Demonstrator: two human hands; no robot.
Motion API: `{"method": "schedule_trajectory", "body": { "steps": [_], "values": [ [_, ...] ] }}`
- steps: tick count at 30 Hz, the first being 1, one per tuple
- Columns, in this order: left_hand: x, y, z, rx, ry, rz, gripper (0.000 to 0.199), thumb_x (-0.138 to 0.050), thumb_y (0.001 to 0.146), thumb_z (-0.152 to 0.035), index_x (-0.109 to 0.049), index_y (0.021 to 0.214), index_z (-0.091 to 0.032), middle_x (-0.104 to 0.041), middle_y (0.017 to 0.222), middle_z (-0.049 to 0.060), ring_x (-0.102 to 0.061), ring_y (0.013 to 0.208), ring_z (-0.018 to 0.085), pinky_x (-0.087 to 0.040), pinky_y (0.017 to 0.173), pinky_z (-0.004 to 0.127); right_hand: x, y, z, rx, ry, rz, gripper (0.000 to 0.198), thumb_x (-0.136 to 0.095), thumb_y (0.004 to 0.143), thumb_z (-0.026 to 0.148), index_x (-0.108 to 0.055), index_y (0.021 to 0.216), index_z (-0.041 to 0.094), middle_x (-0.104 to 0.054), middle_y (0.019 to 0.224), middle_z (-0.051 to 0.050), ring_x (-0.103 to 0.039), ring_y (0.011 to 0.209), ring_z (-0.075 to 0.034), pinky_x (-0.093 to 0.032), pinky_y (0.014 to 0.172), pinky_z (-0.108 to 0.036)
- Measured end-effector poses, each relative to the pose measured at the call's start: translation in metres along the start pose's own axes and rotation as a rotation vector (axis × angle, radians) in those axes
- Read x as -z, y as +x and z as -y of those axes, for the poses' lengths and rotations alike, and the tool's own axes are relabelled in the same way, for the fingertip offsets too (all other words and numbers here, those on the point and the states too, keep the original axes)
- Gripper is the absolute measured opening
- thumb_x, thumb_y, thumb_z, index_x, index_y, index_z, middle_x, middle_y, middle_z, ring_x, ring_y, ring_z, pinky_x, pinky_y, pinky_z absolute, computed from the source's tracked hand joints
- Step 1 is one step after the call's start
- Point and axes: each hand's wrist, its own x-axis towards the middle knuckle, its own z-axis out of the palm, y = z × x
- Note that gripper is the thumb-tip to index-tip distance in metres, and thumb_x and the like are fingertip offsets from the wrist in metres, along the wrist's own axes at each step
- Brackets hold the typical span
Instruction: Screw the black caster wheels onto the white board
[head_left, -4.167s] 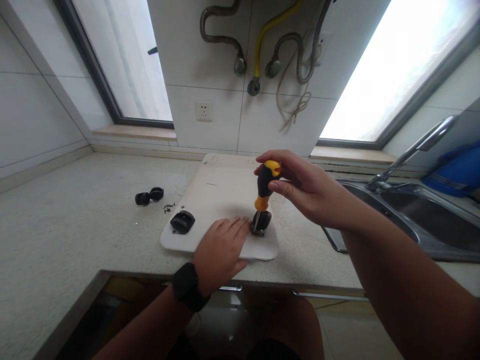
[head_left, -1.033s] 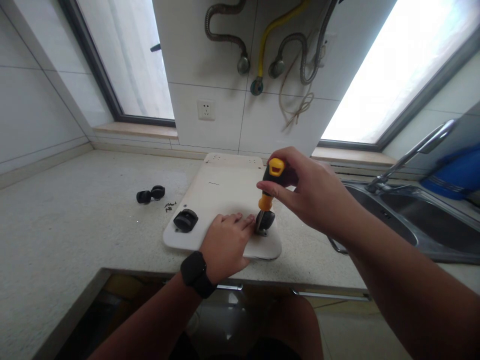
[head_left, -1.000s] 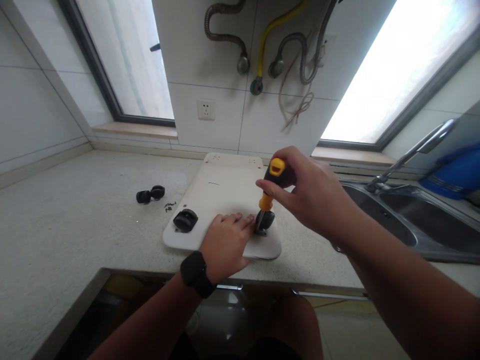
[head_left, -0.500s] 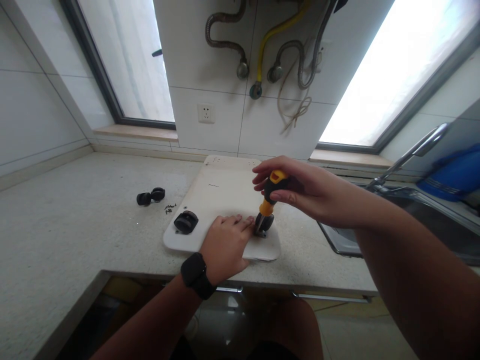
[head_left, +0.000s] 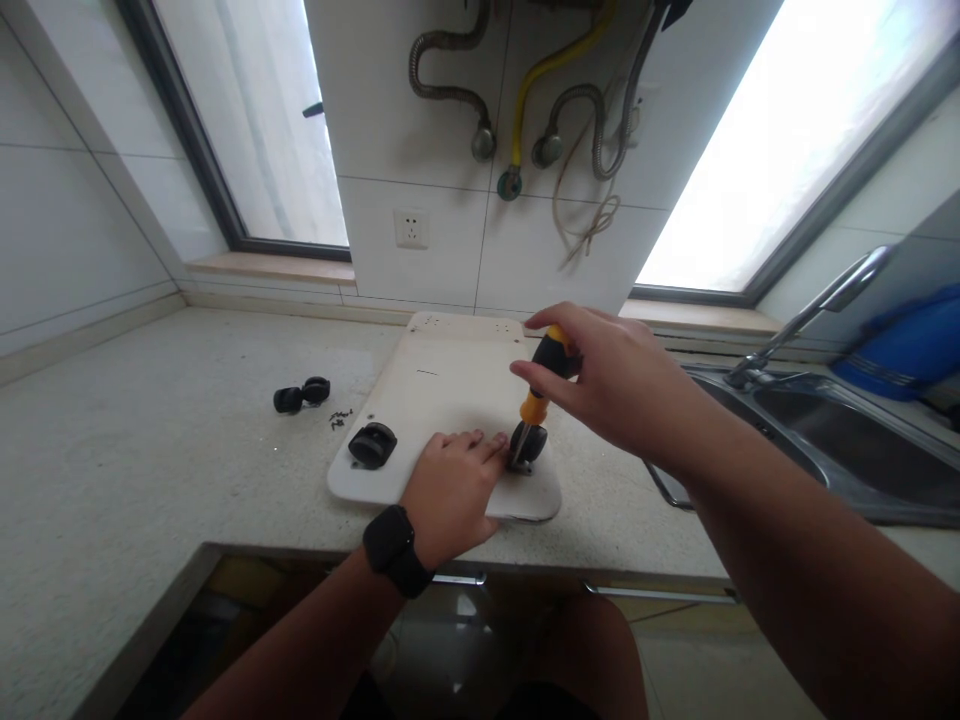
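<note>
A white board [head_left: 457, 375] with rounded corners lies flat on the counter. Two black caster wheels are on its near end, the left caster [head_left: 372, 445] and the right caster [head_left: 529, 442]. My right hand [head_left: 600, 370] is closed around the handle of a yellow and black screwdriver [head_left: 534, 405]. The shaft points down, slightly tilted, at the metal base of the right caster; the tip's exact contact is hard to make out. My left hand [head_left: 454, 490] rests flat on the board, fingers stretched out, fingertips beside that caster.
Two loose black casters [head_left: 301, 394] and several small dark screws [head_left: 340, 418] lie on the stone counter [head_left: 225, 430] left of the board. On the right is a metal sink [head_left: 832, 430] with a faucet [head_left: 817, 310]. Hoses [head_left: 517, 110] hang on the tiled wall behind.
My right hand has turned around the screwdriver handle, its wrist rolling and the fingers shifting their grip. The forearm is slightly lower. My left hand, the board and the casters look unmoved.
</note>
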Motion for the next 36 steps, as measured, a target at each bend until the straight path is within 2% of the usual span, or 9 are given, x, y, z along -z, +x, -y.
{"method": "schedule_trajectory", "body": {
  "steps": [2,5,11,17,20,23,27,32,36],
  "values": [
    [0.000,0.000,0.000,-0.001,0.003,0.001,0.074,-0.076,0.079,-0.029,-0.055,0.149,-0.019,-0.062,0.156,0.011,-0.056,0.140,0.035,-0.046,0.105,0.055,0.008,-0.004,-0.004,0.080,0.123,0.145,0.072,-0.065,0.096,0.041,-0.044,0.161,0.016,-0.067,0.141,-0.019,-0.071,0.111,-0.032,-0.057,0.097,-0.051],
    [0.001,0.000,0.000,-0.005,-0.001,0.004,0.075,-0.077,0.079,-0.030,-0.054,0.150,-0.020,-0.062,0.156,0.011,-0.055,0.141,0.035,-0.045,0.106,0.054,0.015,-0.009,-0.010,0.152,0.343,0.297,0.078,-0.056,0.101,0.038,-0.023,0.171,0.025,-0.060,0.153,-0.015,-0.070,0.118,-0.029,-0.058,0.100,-0.048],
    [0.001,-0.001,-0.001,0.006,-0.003,0.013,0.075,-0.079,0.079,-0.029,-0.054,0.150,-0.021,-0.062,0.156,0.011,-0.055,0.141,0.036,-0.046,0.107,0.055,0.009,-0.006,0.002,-0.004,0.199,0.099,0.044,-0.074,0.092,0.034,-0.067,0.133,0.025,-0.078,0.102,-0.008,-0.074,0.094,-0.029,-0.057,0.084,-0.044],
    [0.001,0.000,-0.002,0.004,0.009,0.018,0.077,-0.081,0.079,-0.031,-0.053,0.151,-0.020,-0.063,0.154,0.012,-0.055,0.140,0.037,-0.046,0.107,0.057,-0.002,-0.006,0.009,-0.135,-0.061,-0.111,0.036,-0.081,0.085,0.051,-0.072,0.102,0.020,-0.074,0.082,-0.009,-0.068,0.076,-0.029,-0.054,0.073,-0.044],
    [0.001,0.000,-0.001,-0.008,0.019,0.021,0.078,-0.080,0.079,-0.032,-0.052,0.151,-0.019,-0.062,0.155,0.012,-0.055,0.140,0.036,-0.046,0.107,0.056,0.000,-0.006,-0.002,-0.060,0.093,-0.012,0.056,-0.071,0.094,0.048,-0.064,0.141,0.018,-0.076,0.118,-0.015,-0.072,0.099,-0.032,-0.058,0.089,-0.050],
    [0.000,0.000,-0.001,-0.013,0.018,0.014,0.077,-0.079,0.081,-0.032,-0.053,0.151,-0.019,-0.062,0.156,0.012,-0.055,0.141,0.036,-0.045,0.108,0.055,0.004,-0.004,-0.016,0.050,0.405,0.178,0.070,-0.059,0.101,0.039,-0.036,0.166,0.024,-0.056,0.157,-0.015,-0.069,0.122,-0.028,-0.058,0.102,-0.048],
    [-0.001,0.000,0.000,-0.014,0.011,0.012,0.075,-0.077,0.080,-0.030,-0.054,0.150,-0.019,-0.060,0.158,0.011,-0.055,0.140,0.035,-0.045,0.108,0.055,0.004,-0.001,-0.020,0.032,0.575,0.202,0.050,-0.064,0.098,0.036,-0.056,0.146,0.027,-0.075,0.126,-0.009,-0.076,0.105,-0.025,-0.060,0.097,-0.046],
    [0.000,0.000,-0.001,-0.008,0.000,0.007,0.079,-0.078,0.079,-0.031,-0.053,0.152,-0.016,-0.064,0.153,0.013,-0.056,0.139,0.035,-0.046,0.106,0.056,-0.003,0.002,0.000,-0.138,0.159,-0.045,0.033,-0.087,0.079,0.047,-0.069,0.094,0.023,-0.073,0.077,-0.003,-0.067,0.070,-0.024,-0.053,0.069,-0.041],
    [0.001,0.000,-0.001,0.005,0.002,0.016,0.077,-0.077,0.080,-0.030,-0.053,0.152,-0.018,-0.065,0.152,0.013,-0.055,0.140,0.035,-0.045,0.109,0.055,-0.006,0.003,0.008,-0.160,-0.024,-0.132,0.031,-0.083,0.081,0.048,-0.063,0.083,0.024,-0.068,0.071,-0.004,-0.063,0.068,-0.025,-0.048,0.066,-0.040]
  ]
}}
